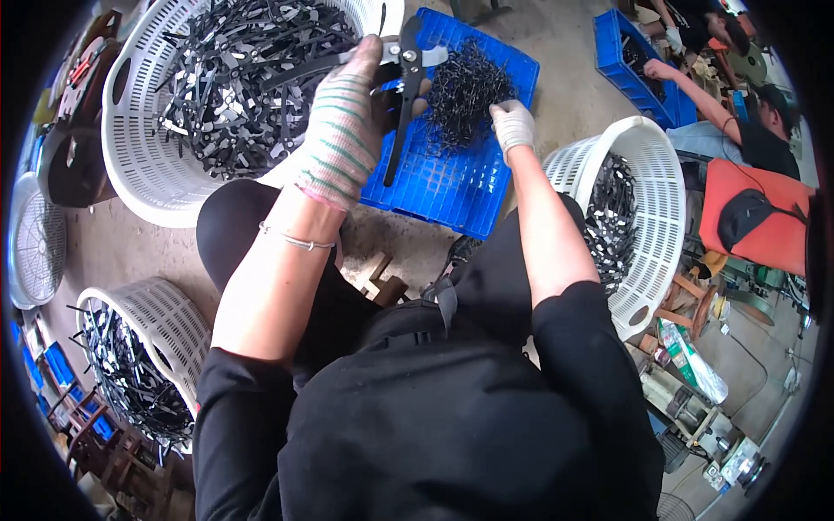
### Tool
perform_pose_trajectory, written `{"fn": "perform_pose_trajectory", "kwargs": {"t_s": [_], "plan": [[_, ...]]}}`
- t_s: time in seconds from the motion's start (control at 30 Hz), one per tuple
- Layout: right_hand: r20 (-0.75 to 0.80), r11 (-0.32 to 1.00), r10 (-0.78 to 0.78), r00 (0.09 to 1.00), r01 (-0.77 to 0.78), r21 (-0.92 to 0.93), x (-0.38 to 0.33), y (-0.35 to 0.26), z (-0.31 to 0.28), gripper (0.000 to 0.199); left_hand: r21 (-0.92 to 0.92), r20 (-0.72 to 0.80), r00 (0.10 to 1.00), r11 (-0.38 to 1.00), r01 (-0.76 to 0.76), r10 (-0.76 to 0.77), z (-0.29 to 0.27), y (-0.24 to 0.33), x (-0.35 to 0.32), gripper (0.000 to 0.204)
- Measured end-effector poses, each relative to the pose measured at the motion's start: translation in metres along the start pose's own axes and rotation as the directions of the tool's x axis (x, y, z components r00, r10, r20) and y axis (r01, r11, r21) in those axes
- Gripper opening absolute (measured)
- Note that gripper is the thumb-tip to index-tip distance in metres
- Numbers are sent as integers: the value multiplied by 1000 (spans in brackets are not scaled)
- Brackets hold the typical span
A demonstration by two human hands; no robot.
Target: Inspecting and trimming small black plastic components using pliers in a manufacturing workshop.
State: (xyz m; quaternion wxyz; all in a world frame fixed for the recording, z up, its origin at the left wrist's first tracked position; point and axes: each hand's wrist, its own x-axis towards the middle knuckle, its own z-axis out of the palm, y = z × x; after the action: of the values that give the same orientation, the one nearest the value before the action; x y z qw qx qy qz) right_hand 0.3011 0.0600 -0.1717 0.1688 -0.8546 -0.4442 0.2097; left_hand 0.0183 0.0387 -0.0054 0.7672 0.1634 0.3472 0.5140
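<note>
My left hand (341,130), in a white glove with green stripes, is closed on a black plier-like tool (401,87). Its handles spread apart, and a short silver jaw points right. The tool is held over a blue plastic crate (453,187), which appears upside down. On that crate lies a tangled heap of small black metal pieces (469,91). At the heap's right edge is my right hand (512,126), in a white glove, its fingers drawn together. Whatever its fingertips may hold is too small to make out.
A large white basket (122,165) of black metal parts stands at the far left. Similar baskets stand near left (187,321) and right (665,187). Beyond, at right, people work by another blue crate (660,104). An orange-red chair (764,239) stands right.
</note>
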Motion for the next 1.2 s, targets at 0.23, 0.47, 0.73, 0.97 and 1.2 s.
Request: {"fn": "perform_pose_trajectory", "kwargs": {"t_s": [0.23,0.47,0.73,0.97,1.2], "plan": [[203,967,-28,979,-25,255,-5,-4,-13,29,107,50,999,994,13,-19,6,3,-1,35],[-107,966,-249,963,255,44,-46,-8,-14,17,94,-34,998,994,49,-46,9,0,-4,43],[-74,934,-226,971,237,266,-69,-16,-16,11,101,-25,998,993,56,-53,5,-8,0,51],[402,97,34,915,-404,910,-64,-8,-22,14,141,-6,1000,990,30,-29,6,-11,-1,52],[204,138,-108,973,-188,972,-144,-83,-75,13,49,-29,999,999,-23,24,4,-18,-5,40]]}}
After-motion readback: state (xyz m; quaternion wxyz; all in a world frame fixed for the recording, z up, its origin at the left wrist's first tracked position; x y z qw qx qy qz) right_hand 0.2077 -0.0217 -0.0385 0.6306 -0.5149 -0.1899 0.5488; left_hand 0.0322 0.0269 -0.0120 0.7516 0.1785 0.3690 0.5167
